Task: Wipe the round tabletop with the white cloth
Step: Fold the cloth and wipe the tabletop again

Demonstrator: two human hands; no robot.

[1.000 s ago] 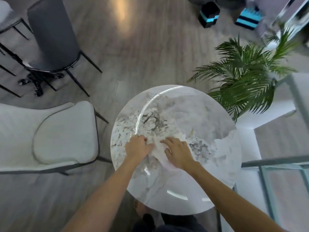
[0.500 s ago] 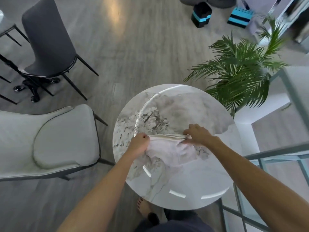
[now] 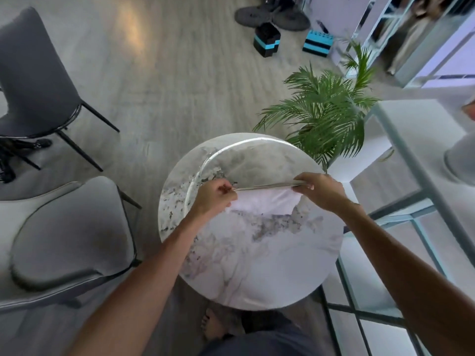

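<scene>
A round tabletop (image 3: 257,265) of white marble with grey veins fills the middle of the head view. The white cloth (image 3: 267,201) is stretched taut over its centre, its upper edge pulled into a straight line. My left hand (image 3: 213,197) pinches the cloth's left corner. At the other end, my right hand (image 3: 321,191) grips the right corner. The cloth's lower part hangs slack between them, just above or touching the marble.
A green palm plant (image 3: 326,114) stands close behind the table's far right rim. A light grey chair (image 3: 66,235) sits to the left, a dark grey chair (image 3: 33,80) beyond it. Glass-framed furniture (image 3: 411,176) lies to the right. Shoes (image 3: 272,14) and black-and-blue boxes (image 3: 267,39) are on the far floor.
Both hands went from pressing the bunched cloth on the marble to gripping its corners and pulling apart, so the cloth is now stretched out. The view has shifted closer.
</scene>
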